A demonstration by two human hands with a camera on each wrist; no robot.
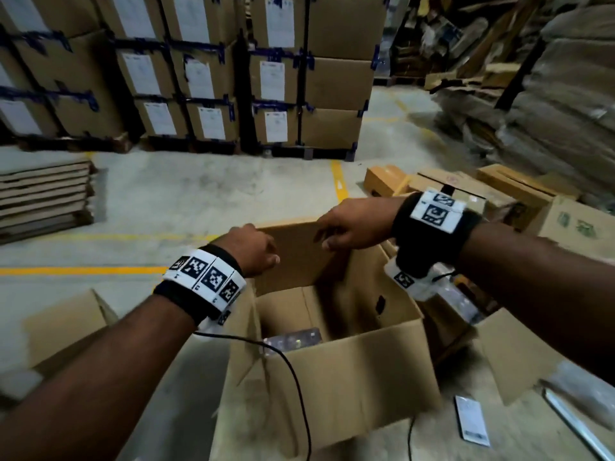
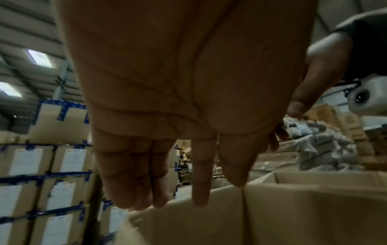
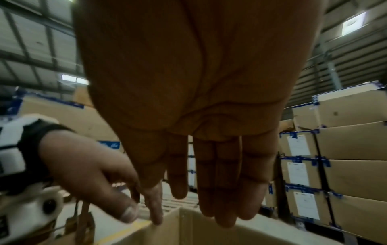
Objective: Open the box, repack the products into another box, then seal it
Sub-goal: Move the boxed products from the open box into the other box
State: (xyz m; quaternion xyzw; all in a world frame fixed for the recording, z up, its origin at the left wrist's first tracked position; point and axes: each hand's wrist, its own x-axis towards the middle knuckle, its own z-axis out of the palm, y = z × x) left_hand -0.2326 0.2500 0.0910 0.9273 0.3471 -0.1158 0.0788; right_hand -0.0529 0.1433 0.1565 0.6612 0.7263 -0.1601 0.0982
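Note:
An open brown cardboard box [image 1: 349, 371] stands on the floor below me, its far flap [image 1: 299, 257] upright. Inside at the bottom lies a clear-wrapped product [image 1: 293, 341]. My left hand [image 1: 258, 247] reaches to the flap's top left edge, and in the left wrist view the left hand [image 2: 167, 165] shows straight fingers just above the flap [image 2: 199, 220]. My right hand [image 1: 346, 227] is at the flap's top right edge; from the wrist, the right hand [image 3: 209, 174] has straight fingers with tips at the cardboard rim [image 3: 188, 232]. Neither hand holds anything.
A second open box [image 1: 442, 321] with plastic-wrapped goods sits right of the first, partly behind my right arm. A flat white packet [image 1: 472, 420] and a metal strip [image 1: 572, 420] lie on the floor. Flattened cartons [image 1: 43, 197] are stacked left; palletised boxes [image 1: 206, 78] stand behind.

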